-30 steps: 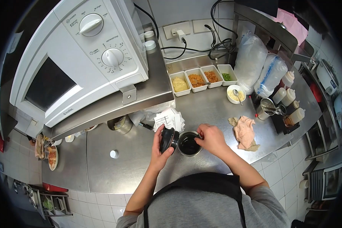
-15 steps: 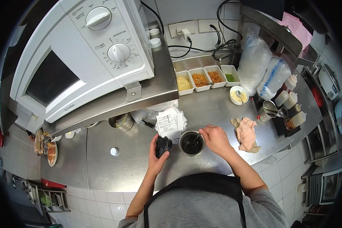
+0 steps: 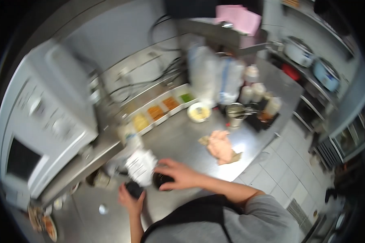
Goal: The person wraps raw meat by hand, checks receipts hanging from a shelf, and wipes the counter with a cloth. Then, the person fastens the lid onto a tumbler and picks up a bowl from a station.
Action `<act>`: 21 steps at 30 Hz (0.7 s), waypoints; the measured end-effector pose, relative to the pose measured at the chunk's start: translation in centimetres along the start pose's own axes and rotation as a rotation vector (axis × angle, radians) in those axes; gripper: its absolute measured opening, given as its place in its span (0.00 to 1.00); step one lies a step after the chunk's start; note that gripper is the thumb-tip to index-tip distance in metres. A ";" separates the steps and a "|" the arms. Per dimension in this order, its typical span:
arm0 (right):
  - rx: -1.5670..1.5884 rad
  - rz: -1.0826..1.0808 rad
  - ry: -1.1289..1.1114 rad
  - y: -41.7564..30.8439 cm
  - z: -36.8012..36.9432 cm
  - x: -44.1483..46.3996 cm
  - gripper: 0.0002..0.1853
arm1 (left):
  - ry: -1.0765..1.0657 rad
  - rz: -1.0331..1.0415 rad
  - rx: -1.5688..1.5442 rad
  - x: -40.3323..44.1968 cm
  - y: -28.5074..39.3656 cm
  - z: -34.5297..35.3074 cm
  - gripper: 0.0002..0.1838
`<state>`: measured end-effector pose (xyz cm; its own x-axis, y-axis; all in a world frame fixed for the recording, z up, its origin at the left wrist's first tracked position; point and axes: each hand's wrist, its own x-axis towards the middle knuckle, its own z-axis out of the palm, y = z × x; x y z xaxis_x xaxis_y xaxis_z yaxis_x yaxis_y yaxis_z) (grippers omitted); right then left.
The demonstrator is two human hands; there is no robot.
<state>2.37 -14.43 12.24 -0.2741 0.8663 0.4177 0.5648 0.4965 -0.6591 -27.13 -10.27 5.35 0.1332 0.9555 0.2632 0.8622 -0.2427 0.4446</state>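
My left hand (image 3: 130,201) is closed around a small black bowl-shaped piece (image 3: 134,189), held just above the steel counter. To its right stands a round metal container (image 3: 161,182) with dark contents. My right hand (image 3: 180,175) reaches over the container from the right, its fingers at the far side of the rim and the thumb at the near side. The hand covers much of the opening, and the spoon is not visible. A stack of printed paper slips (image 3: 141,166) lies right behind the container. The picture is blurred by motion.
White tubs of toppings (image 3: 155,114) line the back. Near them are a white bowl (image 3: 199,112), plastic bags (image 3: 202,73), a metal pot (image 3: 235,113) and squeeze bottles (image 3: 258,92). A peach cloth (image 3: 221,148) lies right; a microwave (image 3: 52,121) stands left on a raised shelf.
The view has swung to the right. My right hand has let go of the spoon and moved over the container's rim. My left hand still holds the black piece.
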 end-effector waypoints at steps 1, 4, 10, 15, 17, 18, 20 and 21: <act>0.027 0.022 0.011 -0.2 0.4 -0.4 0.40 | 0.061 -0.030 0.046 -0.3 0.0 0.4 0.58; 0.142 0.065 -0.001 0.2 0.5 -1.5 0.48 | 0.104 -0.054 -0.023 -0.7 2.2 -0.3 0.55; 0.174 0.056 0.035 1.8 1.6 -2.6 0.51 | 0.268 0.061 -0.009 -3.6 2.0 0.6 0.44; 0.232 0.065 0.122 2.0 3.2 -2.4 0.48 | 0.281 0.037 -0.039 -4.7 0.2 1.4 0.42; 0.205 0.084 0.112 1.8 2.8 -2.2 0.47 | 0.280 0.021 -0.081 -4.8 0.8 1.2 0.42; 0.190 0.096 0.106 1.7 2.4 -2.0 0.47 | 0.268 0.017 -0.072 -4.8 0.7 1.2 0.42; 0.186 0.107 0.088 1.4 1.5 -1.8 0.47 | 0.277 0.020 -0.079 -4.8 0.8 1.1 0.42; 0.182 0.121 0.085 1.2 0.9 -1.7 0.47 | 0.283 0.002 -0.089 -4.7 0.8 1.1 0.41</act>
<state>2.78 -15.29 10.17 -0.1422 0.9162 0.3747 0.4375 0.3978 -0.8065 -26.57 -14.78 3.50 -0.0175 0.8731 0.4873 0.8143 -0.2704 0.5136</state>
